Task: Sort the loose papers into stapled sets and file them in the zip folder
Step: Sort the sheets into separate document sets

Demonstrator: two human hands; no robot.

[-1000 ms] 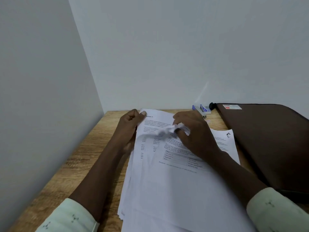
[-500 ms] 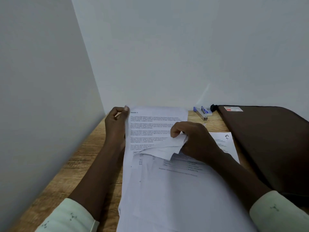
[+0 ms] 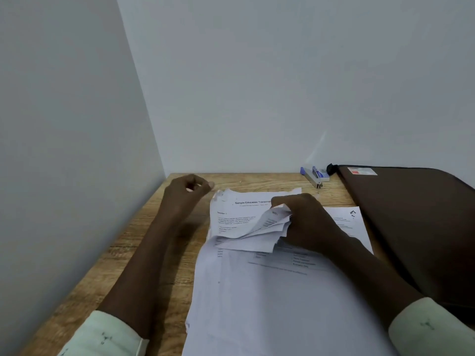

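On the papers [image 3: 270, 299], right fingers [image 3: 279, 202] pinch curled-back sheet tops; left fingers [image 3: 195, 179] curl empty alongside.

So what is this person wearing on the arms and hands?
The left hand and right hand are bare: no gloves, and no ring or watch shows. The left sleeve and right sleeve are pale mint green with small dark printed motifs, leaving the forearms uncovered.

Left hand [image 3: 189, 194]: released the page corner, now off the papers [image 3: 270, 304].
Right hand [image 3: 305, 224]: more sheets gathered back; transcript page [image 3: 239, 214] uncovered.
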